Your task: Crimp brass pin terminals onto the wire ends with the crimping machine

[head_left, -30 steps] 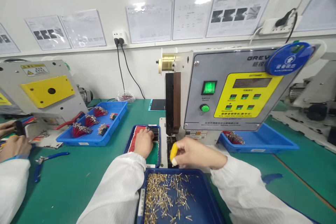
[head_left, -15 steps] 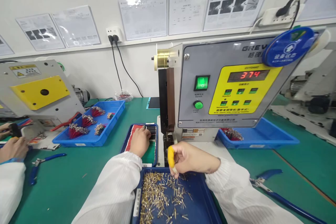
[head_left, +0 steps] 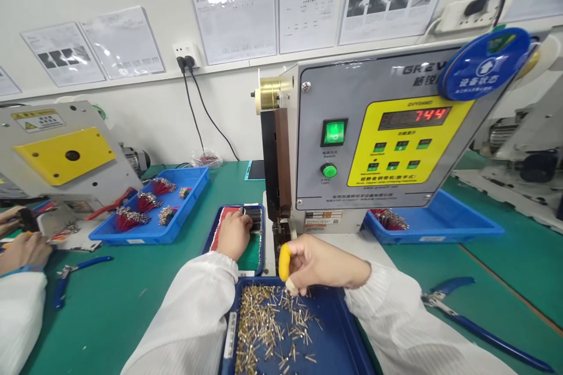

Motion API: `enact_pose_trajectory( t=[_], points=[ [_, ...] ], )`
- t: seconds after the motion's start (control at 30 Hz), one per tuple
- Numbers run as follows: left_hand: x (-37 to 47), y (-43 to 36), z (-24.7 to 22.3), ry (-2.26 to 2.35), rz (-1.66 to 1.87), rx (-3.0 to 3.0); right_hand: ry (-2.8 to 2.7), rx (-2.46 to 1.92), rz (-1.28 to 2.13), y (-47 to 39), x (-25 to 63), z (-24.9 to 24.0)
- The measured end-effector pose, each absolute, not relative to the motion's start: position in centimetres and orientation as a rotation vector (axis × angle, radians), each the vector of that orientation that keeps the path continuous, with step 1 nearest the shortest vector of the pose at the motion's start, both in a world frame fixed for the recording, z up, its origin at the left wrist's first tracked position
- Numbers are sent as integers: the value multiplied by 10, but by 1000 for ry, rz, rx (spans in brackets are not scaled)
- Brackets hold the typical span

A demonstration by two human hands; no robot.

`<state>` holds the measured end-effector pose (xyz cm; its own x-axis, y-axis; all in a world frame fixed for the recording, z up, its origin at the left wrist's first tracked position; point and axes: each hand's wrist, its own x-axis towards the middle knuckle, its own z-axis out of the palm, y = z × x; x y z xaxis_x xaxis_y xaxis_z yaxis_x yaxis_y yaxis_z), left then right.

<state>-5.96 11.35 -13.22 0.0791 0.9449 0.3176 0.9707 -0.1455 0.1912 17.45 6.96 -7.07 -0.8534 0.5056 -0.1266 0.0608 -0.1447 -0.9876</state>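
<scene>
My left hand [head_left: 233,233] is over a small blue tray [head_left: 263,246] holding bundles of red wires [head_left: 217,224], black wires [head_left: 253,215] and green wires [head_left: 252,256]. Its fingers are bent together, with the tips at the black wires; what lies under them is hidden. My right hand [head_left: 319,263], with a yellow finger cot [head_left: 284,262] on one finger, is closed in a pinch in front of the crimping machine's [head_left: 352,140] working head [head_left: 281,237]. Anything between its fingertips is too small to make out. Below it, a dark blue tray [head_left: 338,334] holds loose gold-coloured metal terminals [head_left: 259,322].
Blue trays with red wire bundles stand at left [head_left: 169,235] and right [head_left: 457,234]. Blue-handled cutters lie on the green table at right [head_left: 457,316] and left [head_left: 65,272]. A co-worker's hand [head_left: 26,252] is at another machine [head_left: 65,152] at far left.
The red digits on the machine's display now read 744 instead of 374. My right hand has shifted very slightly, while my left hand stays at the wire tray. The camera view has moved a little.
</scene>
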Motion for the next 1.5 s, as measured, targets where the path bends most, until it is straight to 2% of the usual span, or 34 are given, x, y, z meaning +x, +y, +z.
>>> enact_pose_trajectory(
  t=[0.4, 0.6, 1.07, 1.27, 1.5],
  points=[
    [-58, 111, -134, -1996, -618, -2195, -1781, -480, 1983, 75, 181, -70],
    [-57, 110, -135, -1883, -851, -2394, -1855, -557, 2056, 69, 176, -73],
    [-54, 102, -132, -1995, -754, -2419, -1895, -682, 2091, 67, 172, -75],
    [-47, 96, -119, -1661, -1109, -2353, -1616, -740, 1832, 80, 180, -74],
    [-29, 78, -107, -1428, -1255, -2272, -1412, -822, 1610, 96, 185, -82]
  ],
)
